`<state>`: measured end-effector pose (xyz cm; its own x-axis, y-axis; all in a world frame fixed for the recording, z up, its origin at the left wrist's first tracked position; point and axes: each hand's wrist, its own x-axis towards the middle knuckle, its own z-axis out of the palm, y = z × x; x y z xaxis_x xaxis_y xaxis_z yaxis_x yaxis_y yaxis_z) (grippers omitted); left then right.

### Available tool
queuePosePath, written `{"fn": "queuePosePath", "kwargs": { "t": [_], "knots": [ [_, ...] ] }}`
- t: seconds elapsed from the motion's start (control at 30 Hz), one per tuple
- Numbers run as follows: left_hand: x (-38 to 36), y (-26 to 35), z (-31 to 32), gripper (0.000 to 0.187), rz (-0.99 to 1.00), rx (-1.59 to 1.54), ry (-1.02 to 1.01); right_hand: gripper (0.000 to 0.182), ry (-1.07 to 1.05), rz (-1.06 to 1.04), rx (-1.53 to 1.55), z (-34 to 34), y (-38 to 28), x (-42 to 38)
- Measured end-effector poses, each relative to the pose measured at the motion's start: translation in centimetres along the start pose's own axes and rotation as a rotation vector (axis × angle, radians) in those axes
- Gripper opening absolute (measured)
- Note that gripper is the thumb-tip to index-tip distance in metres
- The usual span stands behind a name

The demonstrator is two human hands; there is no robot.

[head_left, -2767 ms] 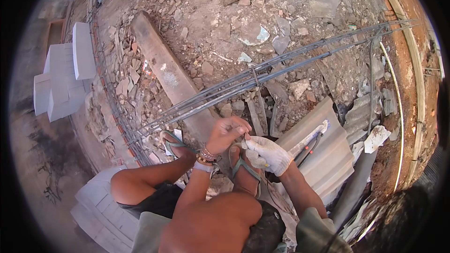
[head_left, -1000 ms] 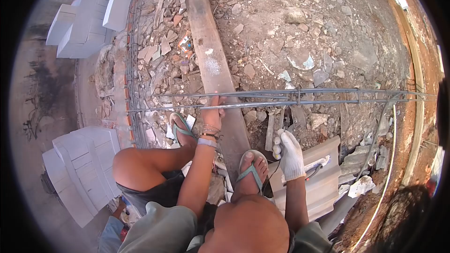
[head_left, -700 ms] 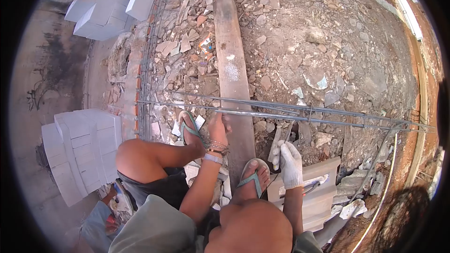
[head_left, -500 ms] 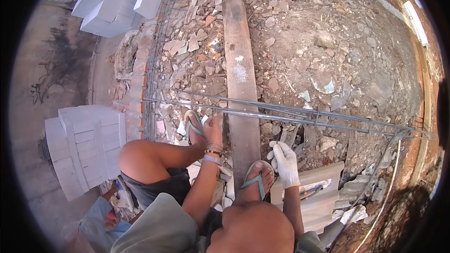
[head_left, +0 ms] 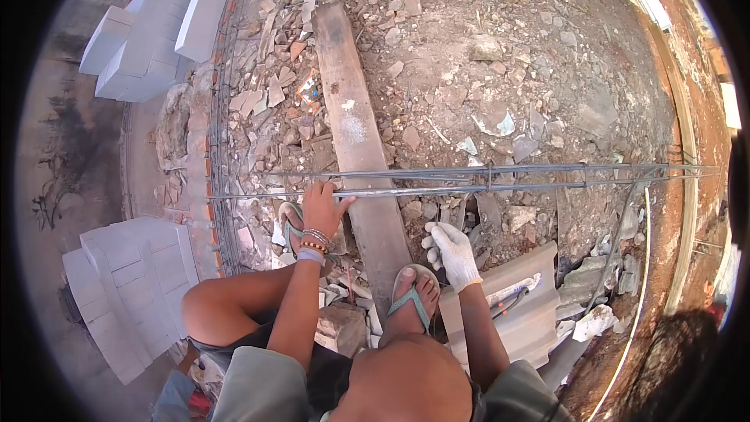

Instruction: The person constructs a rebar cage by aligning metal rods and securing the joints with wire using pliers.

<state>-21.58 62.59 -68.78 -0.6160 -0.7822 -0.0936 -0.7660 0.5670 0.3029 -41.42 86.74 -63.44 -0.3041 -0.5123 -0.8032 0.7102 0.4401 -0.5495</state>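
Observation:
Several long steel bars (head_left: pixel 539 185) tied together run crosswise above the rubble and over a wooden plank (head_left: pixel 349 109). My left hand (head_left: pixel 321 207), bare with bracelets at the wrist, is at the nearer bar, its fingers over it and the thumb stretched along it. My right hand (head_left: pixel 451 251), in a white knitted glove, is below the bars with its fingers curled together; whatever it holds is too small to make out. My sandalled foot (head_left: pixel 416 299) rests on the near end of the plank.
Pale blocks are stacked at the left (head_left: pixel 137 281) and upper left (head_left: pixel 148 47). A corrugated sheet (head_left: pixel 512 309) with a tool on it lies right of my foot. Broken rubble (head_left: pixel 469 70) surrounds the plank. Part of another person (head_left: pixel 178 398) shows at the lower left.
The view has shifted, so the scene sits further left. My left hand has risen from below the bars onto the nearer bar. The bars now look more level.

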Motion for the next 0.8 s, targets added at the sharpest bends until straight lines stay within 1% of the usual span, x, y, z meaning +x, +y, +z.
{"fn": "queuePosePath", "kwargs": {
  "t": [0.03,0.07,0.1,0.17,0.27,0.37,0.47,0.63,0.73,0.8],
  "knots": [
    [0.5,-0.7,-0.2,0.048,0.020,-0.050,-0.076,0.028,0.001,0.002,0.028,-0.2,0.3,0.2],
    [0.8,-1.2,0.0,0.048,0.132,-0.025,0.007,0.028,0.001,0.005,0.058,-0.4,0.8,0.5],
    [1.0,-1.3,0.0,0.048,0.138,-0.001,-0.012,0.028,-0.001,0.009,0.090,-0.4,1.0,0.6],
    [1.0,-1.7,0.2,0.047,0.147,0.055,-0.057,0.028,0.004,0.005,0.109,-0.4,1.4,0.6],
    [0.6,-1.1,-0.3,0.045,0.166,0.064,-0.011,0.027,0.000,0.000,0.113,-0.2,1.9,0.5],
    [0.2,-1.1,0.0,0.043,0.176,0.055,-0.057,0.026,0.003,0.020,0.103,-0.1,1.8,0.6],
    [-0.5,-0.6,-0.2,0.039,0.200,0.043,0.005,0.025,-0.001,0.022,0.108,0.0,1.9,0.7],
    [-0.9,-0.5,0.9,0.037,0.128,0.036,-0.018,0.025,-0.001,0.024,0.126,-0.5,1.7,0.9],
    [-0.6,-0.5,0.9,0.036,0.148,0.074,-0.030,0.025,0.040,0.008,0.180,-0.6,1.3,0.7],
    [-0.1,-0.6,1.0,0.035,0.147,0.076,-0.079,0.026,0.081,-0.030,0.113,-1.0,1.6,1.6]
  ]
}}
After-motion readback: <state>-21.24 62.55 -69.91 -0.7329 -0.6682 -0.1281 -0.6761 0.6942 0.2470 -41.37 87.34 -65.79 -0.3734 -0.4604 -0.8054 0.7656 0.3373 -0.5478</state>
